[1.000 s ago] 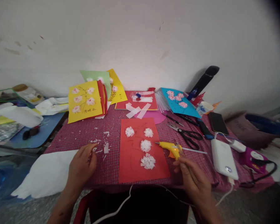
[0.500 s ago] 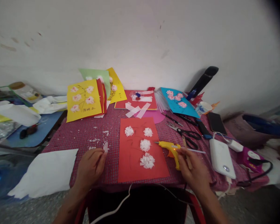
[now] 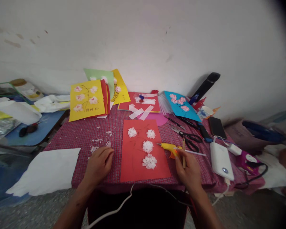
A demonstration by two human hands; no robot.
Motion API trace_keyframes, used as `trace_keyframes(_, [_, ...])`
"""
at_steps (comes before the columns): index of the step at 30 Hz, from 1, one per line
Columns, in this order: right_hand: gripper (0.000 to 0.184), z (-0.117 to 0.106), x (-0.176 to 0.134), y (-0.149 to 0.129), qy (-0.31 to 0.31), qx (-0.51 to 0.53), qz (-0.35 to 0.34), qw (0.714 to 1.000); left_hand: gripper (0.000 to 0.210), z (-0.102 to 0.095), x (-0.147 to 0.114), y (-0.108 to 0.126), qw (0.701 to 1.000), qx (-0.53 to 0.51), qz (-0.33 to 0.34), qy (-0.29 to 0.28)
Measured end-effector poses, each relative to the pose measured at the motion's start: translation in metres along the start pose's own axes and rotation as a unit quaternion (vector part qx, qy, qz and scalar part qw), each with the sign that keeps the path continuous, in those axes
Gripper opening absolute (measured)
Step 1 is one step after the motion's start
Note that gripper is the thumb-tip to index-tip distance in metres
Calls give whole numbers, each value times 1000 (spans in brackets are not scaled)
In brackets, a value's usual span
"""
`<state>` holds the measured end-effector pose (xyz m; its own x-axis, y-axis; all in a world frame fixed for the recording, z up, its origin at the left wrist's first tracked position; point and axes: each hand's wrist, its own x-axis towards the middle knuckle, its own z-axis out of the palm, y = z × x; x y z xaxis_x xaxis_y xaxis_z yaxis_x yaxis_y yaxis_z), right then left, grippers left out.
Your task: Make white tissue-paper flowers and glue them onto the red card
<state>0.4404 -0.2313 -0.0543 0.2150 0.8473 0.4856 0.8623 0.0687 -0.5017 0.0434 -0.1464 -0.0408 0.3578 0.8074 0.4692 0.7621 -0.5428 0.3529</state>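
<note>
- centrally, one red card (image 3: 133, 165), flat on the table (image 3: 85, 132), lower middle of the frame; presumably set there so both hands can reach it.
- white paper rosettes (image 3: 147, 146), four, on that card, ruffled side up; one at left, three down the right half.
- right hand (image 3: 189, 168), right of lower centre: clamped on a slim tan stick (image 3: 184, 159), roughly upright; whether the fingers also grip the gun's handle cannot be told.
- yellow glue gun (image 3: 168, 146), its nozzle at the card's right edge, pointing left, likely to keep the tip near the rosettes; a white glue stick (image 3: 196, 153) juts from its rear.
- left hand (image 3: 98, 165), left of lower centre: fingers curled in, beside paper scraps (image 3: 94, 149); cannot tell if any is pinched.
- black scissors (image 3: 192, 140), right of centre, blades to upper left, handles seemingly kept within easy reach.
- white paper strips (image 3: 146, 113), upper middle, loosely crossed.
- yellow card (image 3: 85, 105), upper left, and blue card (image 3: 178, 109), upper right: flowered faces outward, probably parked aside to spare the middle.
</note>
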Motion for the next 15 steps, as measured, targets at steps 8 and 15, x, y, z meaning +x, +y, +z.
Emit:
trace_keyframes(8, [29,-1,-1,-3,7,6,-34,999,13,-1,3,7,1000,-1,10,3])
trace_keyframes(15, [28,3,1,0,-6,-1,-40,999,11,-2,2,8,999,-19,7,34])
